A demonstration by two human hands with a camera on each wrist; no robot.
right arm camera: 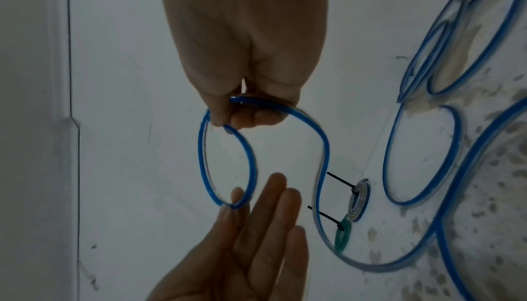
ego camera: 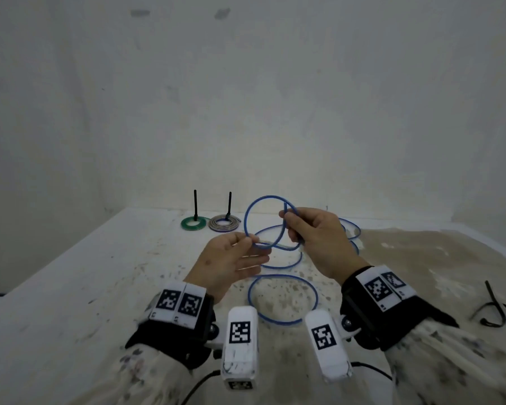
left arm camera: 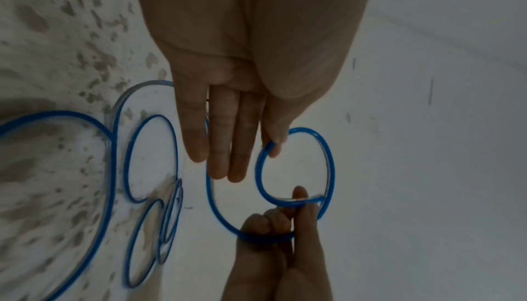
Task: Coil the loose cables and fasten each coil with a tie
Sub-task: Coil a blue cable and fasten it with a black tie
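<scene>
A long blue cable (ego camera: 247, 217) is raised as one small loop above the table, and its other loops (ego camera: 284, 299) lie loose on the surface below. My left hand (ego camera: 249, 240) pinches the loop's lower left side between thumb and forefinger (left arm camera: 271, 145), the other fingers straight. My right hand (ego camera: 288, 220) grips the loop's upper right side where the cable crosses itself, fingers curled round it (right arm camera: 242, 114). The two hands hold opposite sides of the same loop.
At the back of the white, stained table (ego camera: 100, 287) lie a green coil (ego camera: 194, 223) and a grey coil (ego camera: 225, 224), each with a black tie standing upright. Loose black ties (ego camera: 492, 311) lie at the right. A bare wall stands behind.
</scene>
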